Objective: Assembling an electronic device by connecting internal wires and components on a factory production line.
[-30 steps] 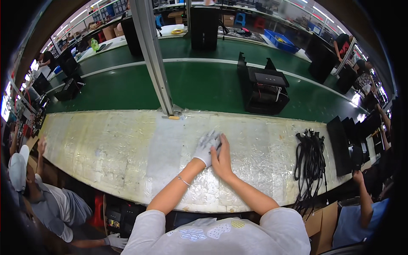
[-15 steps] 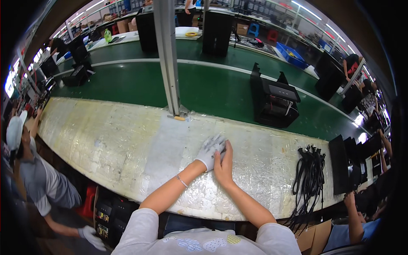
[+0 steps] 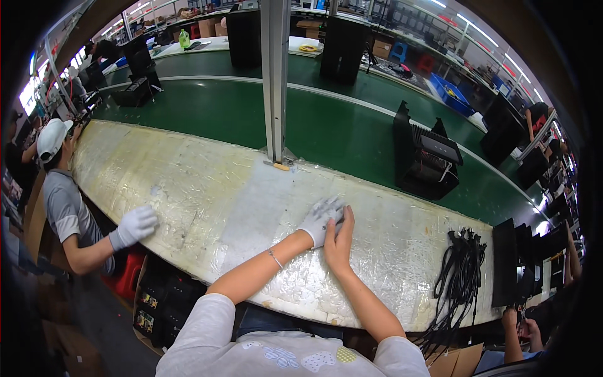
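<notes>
My left hand (image 3: pixel 321 221), in a white glove with grey smudges, lies on the plastic-wrapped worktop (image 3: pixel 195 182). Its fingers stretch away from me and hold nothing. Against its right side rests my right hand (image 3: pixel 339 242), bare, with fingers extended and the thumb by the glove; no object shows between the two. A bundle of black power cables (image 3: pixel 461 270) lies to the right of my hands, some ends hanging over the near edge. Beyond the worktop, a black computer case (image 3: pixel 430 154) with its inside exposed sits on the green conveyor (image 3: pixel 339 129).
A metal post (image 3: pixel 274 88) rises at the worktop's far edge, with a small yellow-handled tool (image 3: pixel 281 166) at its foot. Black panels (image 3: pixel 505 264) stand at the right end. A co-worker's gloved hand (image 3: pixel 135 226) reaches over the left edge. A blue bin (image 3: pixel 451 94) sits across the conveyor.
The view has shifted, moving the scene slightly right. The co-worker at left has raised a gloved hand from below the worktop to its edge. My hands stay together.
</notes>
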Demonstrator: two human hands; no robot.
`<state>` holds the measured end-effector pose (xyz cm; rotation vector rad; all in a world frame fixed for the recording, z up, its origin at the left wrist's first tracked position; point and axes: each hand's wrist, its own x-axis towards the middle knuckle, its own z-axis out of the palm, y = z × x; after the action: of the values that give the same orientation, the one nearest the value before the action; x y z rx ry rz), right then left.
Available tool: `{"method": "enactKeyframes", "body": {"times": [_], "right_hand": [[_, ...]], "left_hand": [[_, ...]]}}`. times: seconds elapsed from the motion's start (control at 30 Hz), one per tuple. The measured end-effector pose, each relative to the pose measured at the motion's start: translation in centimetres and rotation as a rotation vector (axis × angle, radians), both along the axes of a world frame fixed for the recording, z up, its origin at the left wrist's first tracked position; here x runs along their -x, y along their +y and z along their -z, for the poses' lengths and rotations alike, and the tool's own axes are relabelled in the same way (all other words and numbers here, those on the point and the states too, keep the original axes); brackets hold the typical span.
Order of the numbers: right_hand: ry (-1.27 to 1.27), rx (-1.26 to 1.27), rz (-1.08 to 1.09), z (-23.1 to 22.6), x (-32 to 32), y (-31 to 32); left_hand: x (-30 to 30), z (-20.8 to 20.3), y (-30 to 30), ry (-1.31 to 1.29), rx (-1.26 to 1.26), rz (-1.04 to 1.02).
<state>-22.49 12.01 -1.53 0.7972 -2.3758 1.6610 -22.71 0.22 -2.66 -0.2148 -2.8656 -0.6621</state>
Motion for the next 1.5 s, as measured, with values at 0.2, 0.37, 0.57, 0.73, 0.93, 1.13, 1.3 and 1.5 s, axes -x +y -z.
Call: {"method": "enactKeyframes", "body": {"times": [0.2,0.37,0.57,0.73,0.93,1.13,1.3,1.5], "right_hand": [[0.02,-0.004,0.027,-0.1,-0.2,0.1],[0.046,0.046,0.046,1.4,0.5,-0.2],[0.105,0.028,0.136,1.8,0.8,-0.9],[0.088,0.047,0.128,0.9,0.5,-0.3],[0.092,0.054,0.116,0.6,0.2,-0.4],[0.107,0.039,0.112,0.6,0.0,-0.7],[0.08,0.025,0.098,0.7,0.2,-0.4],[0.082,0.011,0.086,0.8,0.3,-0.5]], "left_hand": [[0.0,-0.3,0.0,-0.073,0.052,0.028],[0.3,0.2,-0.4,-0.037,0.02,0.056],[1.4,1.3,-1.0,0.0,-0.065,0.013],[1.7,2.2,-1.4,0.004,0.072,0.071],[1.6,1.6,-1.3,-0.046,0.054,0.074],[1.3,1.8,-1.6,-0.108,0.088,0.054],[1.4,1.8,-1.4,-0.09,0.055,0.065],[1.2,1.0,-1.3,-0.136,0.011,0.057]]}}
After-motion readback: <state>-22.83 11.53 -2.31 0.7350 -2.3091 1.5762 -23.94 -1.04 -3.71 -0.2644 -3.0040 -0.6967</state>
